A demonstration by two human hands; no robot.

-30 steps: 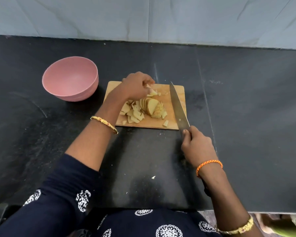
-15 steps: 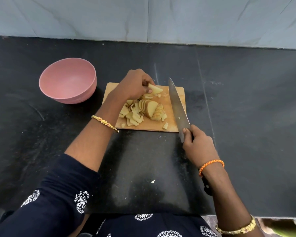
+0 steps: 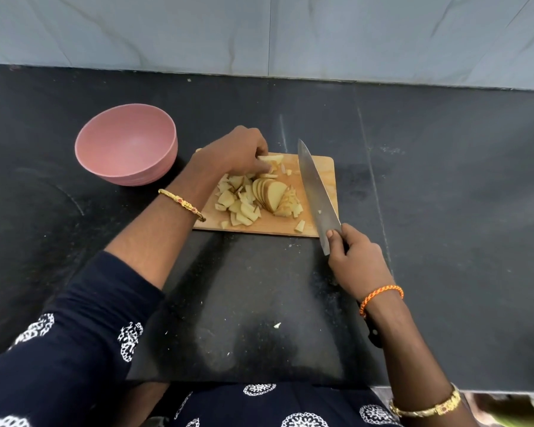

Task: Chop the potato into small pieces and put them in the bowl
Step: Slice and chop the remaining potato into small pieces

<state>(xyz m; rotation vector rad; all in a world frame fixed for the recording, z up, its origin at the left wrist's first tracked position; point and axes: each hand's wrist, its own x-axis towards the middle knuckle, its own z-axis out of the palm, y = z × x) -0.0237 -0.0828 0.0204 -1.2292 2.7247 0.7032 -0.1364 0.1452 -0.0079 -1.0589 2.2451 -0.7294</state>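
Closest to you, your right hand [image 3: 353, 260] grips the knife [image 3: 316, 195], blade lying over the cutting board [image 3: 327, 167]. Past it, potato pieces [image 3: 244, 208] and slices [image 3: 270, 194] sit heaped; your left hand [image 3: 233, 152] pinches a potato wedge [image 3: 272, 158]. Farther left, the pink bowl [image 3: 127, 146] stands apart.

Black counter [image 3: 444, 211] carries pink bowl [image 3: 127, 143], cutting board [image 3: 327, 167] (wooden).

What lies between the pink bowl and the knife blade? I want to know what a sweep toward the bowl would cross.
In the head view, between the bowl and knife lie the left hand and cut potato pieces on the board.
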